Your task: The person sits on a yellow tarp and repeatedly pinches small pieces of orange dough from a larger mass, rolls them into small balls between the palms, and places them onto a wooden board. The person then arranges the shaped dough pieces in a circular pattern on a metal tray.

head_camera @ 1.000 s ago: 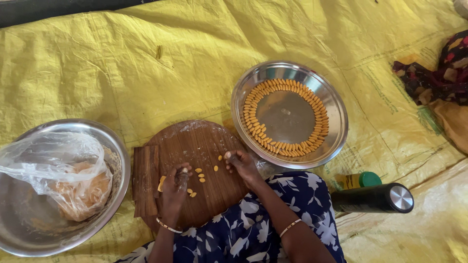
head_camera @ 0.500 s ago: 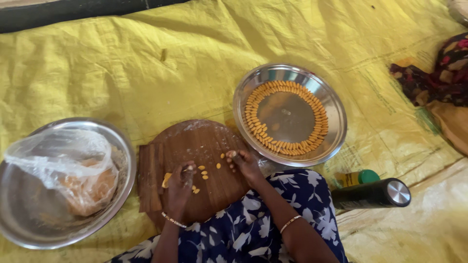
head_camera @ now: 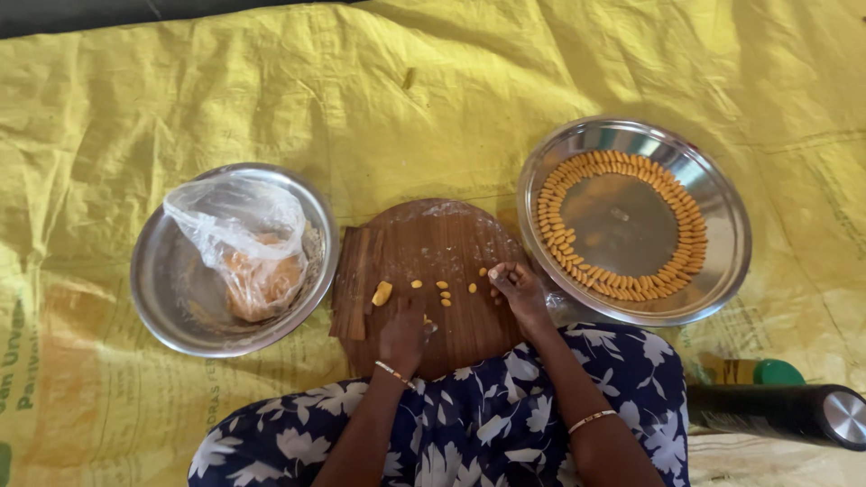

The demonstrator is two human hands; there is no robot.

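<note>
A round wooden board (head_camera: 424,248) lies in front of me with several small orange dough pieces (head_camera: 442,287) and one bigger lump (head_camera: 382,294) on it. My left hand (head_camera: 403,335) rests fingers-down on the board's near part, over a dough bit. My right hand (head_camera: 516,290) pinches a small dough piece at the board's right edge. To the right stands a steel plate (head_camera: 722,271) with shaped orange pieces (head_camera: 631,289) laid in a ring.
At the left a steel bowl (head_camera: 167,298) holds a clear plastic bag (head_camera: 244,239) with orange dough. A dark cylinder with a metal end (head_camera: 785,415) and a green-capped bottle (head_camera: 758,372) lie at lower right. Everything sits on a yellow tarpaulin (head_camera: 271,99).
The view has shifted, so everything sits further right in frame. Both hands stay on the board, working the small dough pieces; the right hand moved slightly toward the board's right edge.
</note>
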